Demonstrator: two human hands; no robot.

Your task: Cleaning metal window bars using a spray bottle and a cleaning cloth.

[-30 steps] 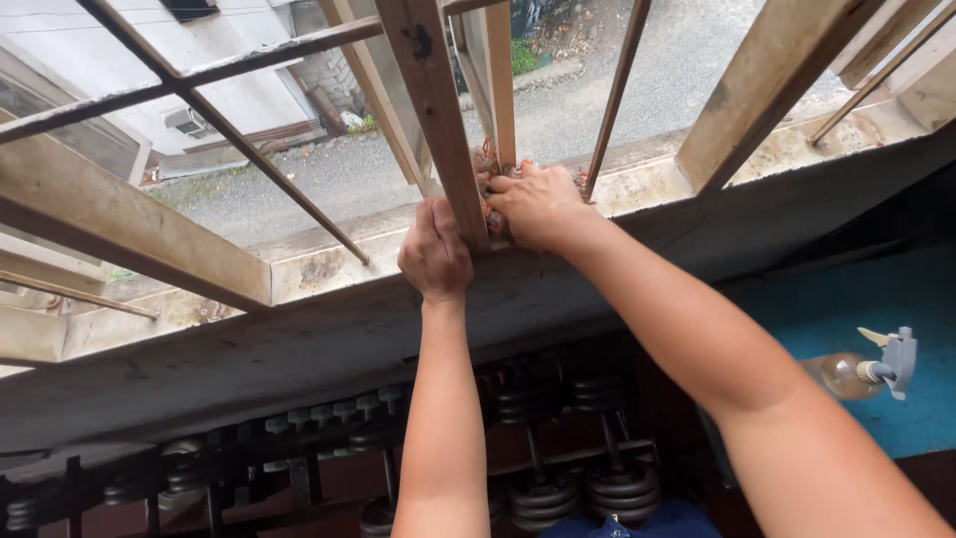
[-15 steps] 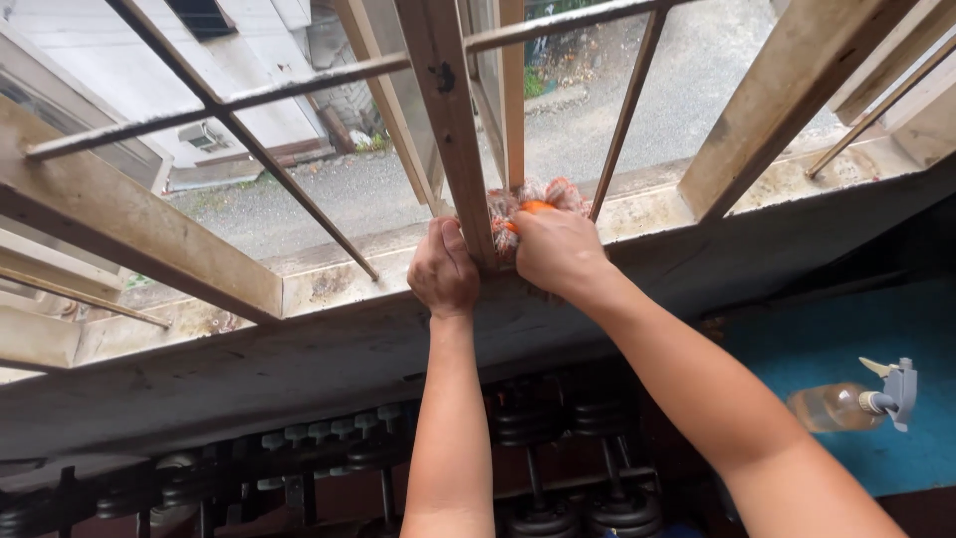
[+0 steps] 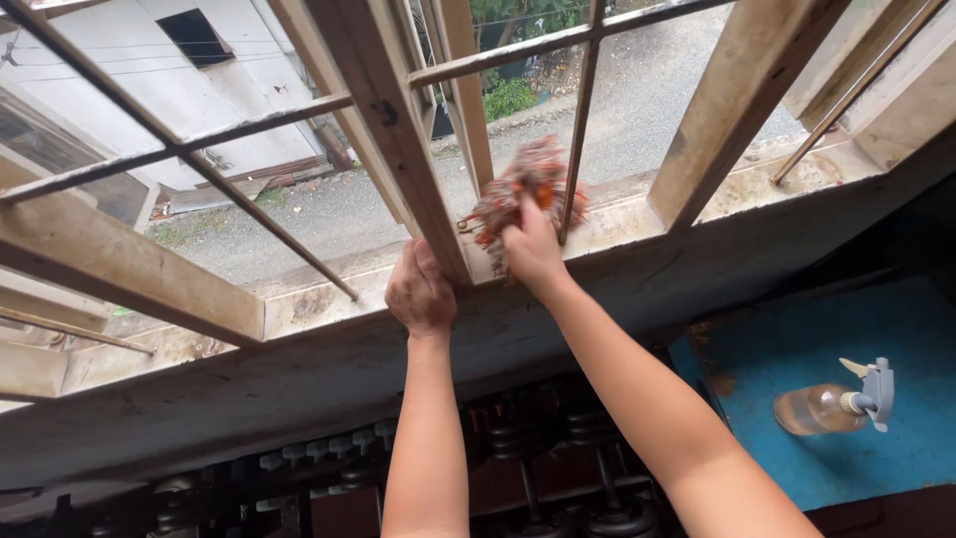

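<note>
Right hand (image 3: 531, 249) gripping rag (image 3: 523, 189), now higher | left hand (image 3: 420, 292) still clasping frame post (image 3: 398, 139)

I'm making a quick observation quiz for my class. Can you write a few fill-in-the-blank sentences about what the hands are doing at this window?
1. The right hand presses a bunched ____ and white cloth against the window.
2. The left hand grips the base of the ____ window post.
3. The spray bottle lies on its side on a ____ surface.
4. A thin metal bar runs just ____ of the cloth.

Missing words: orange; wooden; blue; right
</note>
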